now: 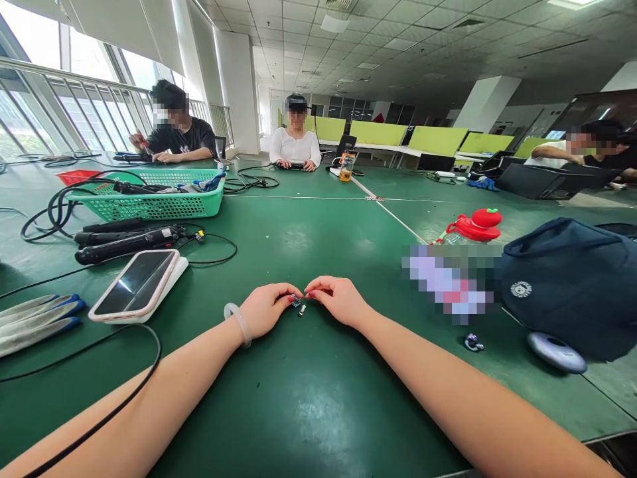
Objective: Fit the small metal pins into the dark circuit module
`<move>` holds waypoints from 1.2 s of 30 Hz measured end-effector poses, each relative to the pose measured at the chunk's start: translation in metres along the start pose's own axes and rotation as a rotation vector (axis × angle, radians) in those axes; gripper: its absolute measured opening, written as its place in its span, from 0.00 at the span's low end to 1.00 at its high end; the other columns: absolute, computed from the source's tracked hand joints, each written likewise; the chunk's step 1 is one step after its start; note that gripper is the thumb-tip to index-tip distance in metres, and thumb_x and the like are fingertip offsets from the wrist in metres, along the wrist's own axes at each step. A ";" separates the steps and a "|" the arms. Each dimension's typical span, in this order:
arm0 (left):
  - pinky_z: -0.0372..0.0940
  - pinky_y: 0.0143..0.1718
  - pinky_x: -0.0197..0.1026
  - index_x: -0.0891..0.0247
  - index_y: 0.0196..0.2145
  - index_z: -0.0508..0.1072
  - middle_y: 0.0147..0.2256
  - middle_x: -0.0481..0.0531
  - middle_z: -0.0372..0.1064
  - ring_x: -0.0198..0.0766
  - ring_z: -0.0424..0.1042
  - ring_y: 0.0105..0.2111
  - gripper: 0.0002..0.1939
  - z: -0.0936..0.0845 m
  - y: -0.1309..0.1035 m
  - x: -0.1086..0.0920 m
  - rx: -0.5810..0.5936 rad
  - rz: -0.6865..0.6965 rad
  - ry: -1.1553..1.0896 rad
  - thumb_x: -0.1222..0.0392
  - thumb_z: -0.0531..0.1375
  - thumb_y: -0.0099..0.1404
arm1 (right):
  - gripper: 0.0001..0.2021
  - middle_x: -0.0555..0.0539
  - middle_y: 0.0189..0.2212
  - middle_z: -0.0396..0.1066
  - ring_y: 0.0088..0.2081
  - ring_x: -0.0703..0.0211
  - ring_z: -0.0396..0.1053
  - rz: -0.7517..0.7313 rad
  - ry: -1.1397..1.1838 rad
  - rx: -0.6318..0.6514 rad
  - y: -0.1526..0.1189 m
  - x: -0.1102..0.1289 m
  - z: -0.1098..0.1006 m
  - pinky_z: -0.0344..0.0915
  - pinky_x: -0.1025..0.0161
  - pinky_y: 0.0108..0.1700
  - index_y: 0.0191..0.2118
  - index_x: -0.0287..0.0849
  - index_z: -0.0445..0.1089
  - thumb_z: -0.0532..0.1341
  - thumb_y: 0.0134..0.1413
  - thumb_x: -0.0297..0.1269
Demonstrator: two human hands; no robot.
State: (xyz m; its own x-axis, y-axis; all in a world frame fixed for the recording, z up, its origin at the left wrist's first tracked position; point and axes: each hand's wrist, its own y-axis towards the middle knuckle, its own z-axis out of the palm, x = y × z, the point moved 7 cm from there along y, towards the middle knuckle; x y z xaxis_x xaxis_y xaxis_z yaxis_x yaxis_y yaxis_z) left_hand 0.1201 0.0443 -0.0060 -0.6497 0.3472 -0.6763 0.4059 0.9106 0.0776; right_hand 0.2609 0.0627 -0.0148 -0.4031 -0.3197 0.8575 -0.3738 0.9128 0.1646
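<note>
Over the middle of the green table, my left hand [266, 309] has its thumb and fingers closed on a small bluish part [296, 301]. A pale bracelet circles that wrist. My right hand [338, 299] comes in from the right, its fingertips pinched together beside the same part; whatever they hold is too small to make out. Just below the fingertips lies a tiny silver and dark piece [302, 310]. The fingertips of both hands nearly meet.
Left: a phone [137, 285], gloves [37, 322], black tools [132, 242], cables and a green basket [164, 207]. Right: a dark blue bag [572, 285], an oval case [556, 352], a small shiny object [473, 342] and a red-lidded bottle [475, 226]. People sit farther off.
</note>
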 end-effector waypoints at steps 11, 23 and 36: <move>0.63 0.39 0.39 0.58 0.42 0.74 0.36 0.48 0.74 0.38 0.70 0.34 0.17 -0.003 -0.002 0.005 -0.012 -0.039 -0.106 0.50 0.52 0.61 | 0.07 0.50 0.26 0.72 0.29 0.63 0.68 0.042 0.190 -0.052 -0.002 0.005 0.002 0.63 0.65 0.35 0.29 0.41 0.73 0.63 0.44 0.40; 0.63 0.36 0.38 0.55 0.50 0.67 0.30 0.45 0.74 0.35 0.69 0.28 0.19 -0.004 -0.007 -0.015 -0.049 0.052 -0.073 0.54 0.53 0.62 | 0.07 0.51 0.23 0.69 0.24 0.67 0.61 0.007 0.112 -0.043 -0.004 0.008 0.008 0.60 0.67 0.29 0.28 0.40 0.71 0.62 0.45 0.39; 0.64 0.36 0.38 0.57 0.51 0.65 0.29 0.45 0.74 0.35 0.70 0.29 0.20 -0.006 -0.007 -0.011 -0.058 0.064 -0.142 0.56 0.54 0.61 | 0.04 0.55 0.22 0.65 0.23 0.69 0.57 -0.098 -0.067 -0.066 -0.008 0.025 0.004 0.57 0.69 0.29 0.27 0.42 0.70 0.61 0.48 0.36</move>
State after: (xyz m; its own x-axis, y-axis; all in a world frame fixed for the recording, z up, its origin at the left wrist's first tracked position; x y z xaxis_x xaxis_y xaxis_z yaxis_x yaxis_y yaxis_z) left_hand 0.1205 0.0358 0.0051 -0.5245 0.3738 -0.7650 0.4035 0.9003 0.1632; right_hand 0.2509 0.0459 0.0038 -0.4232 -0.4229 0.8013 -0.3595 0.8902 0.2800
